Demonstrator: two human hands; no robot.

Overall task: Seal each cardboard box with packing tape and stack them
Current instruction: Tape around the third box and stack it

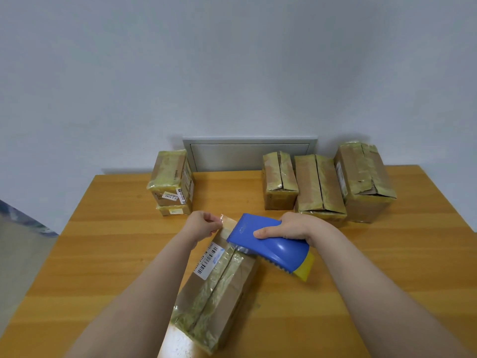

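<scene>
Cardboard box (pixel 219 288) lay slantwise on the table (pixel 103 254) just before me, seam facing up, in the head view. My left hand (pixel 204 224) pinched the loose tape end (pixel 227 223) at the box's far edge, apparently to anchor it. My right hand (pixel 286 226) curled its fingers round the blue tape dispenser (pixel 273 244), held over the seam, ready for a pull. Two stacked boxes (pixel 171 182) stood far left; three other boxes (pixel 320 184) waited far right.

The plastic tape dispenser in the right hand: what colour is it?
Mostly blue: the plastic tape dispenser has a yellow end. Head view.
</scene>
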